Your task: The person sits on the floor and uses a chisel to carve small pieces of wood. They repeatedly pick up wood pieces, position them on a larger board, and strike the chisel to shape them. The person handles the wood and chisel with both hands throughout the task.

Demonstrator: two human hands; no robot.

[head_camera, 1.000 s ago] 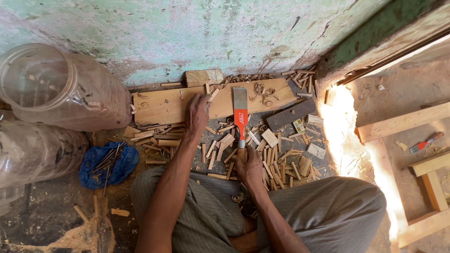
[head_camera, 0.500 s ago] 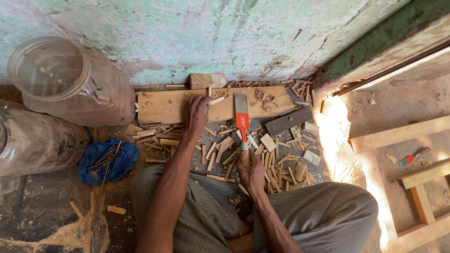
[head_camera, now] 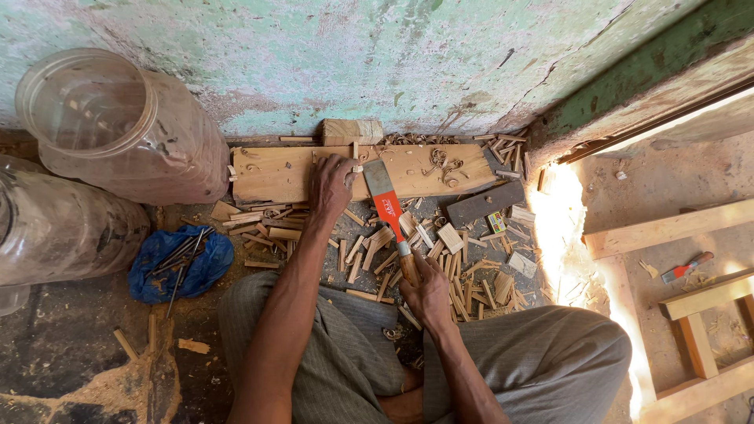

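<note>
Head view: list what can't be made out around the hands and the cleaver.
- Small wood piece under the left hand: covered by the fingers.
- Cleaver handle: wrapped by the right hand.
- Blue cloth tools: too small to identify.
- Plastic jar: cut off by left edge.

The cleaver (head_camera: 382, 202) has tilted — its blade now leans left, nearer the left hand (head_camera: 331, 182).
</note>
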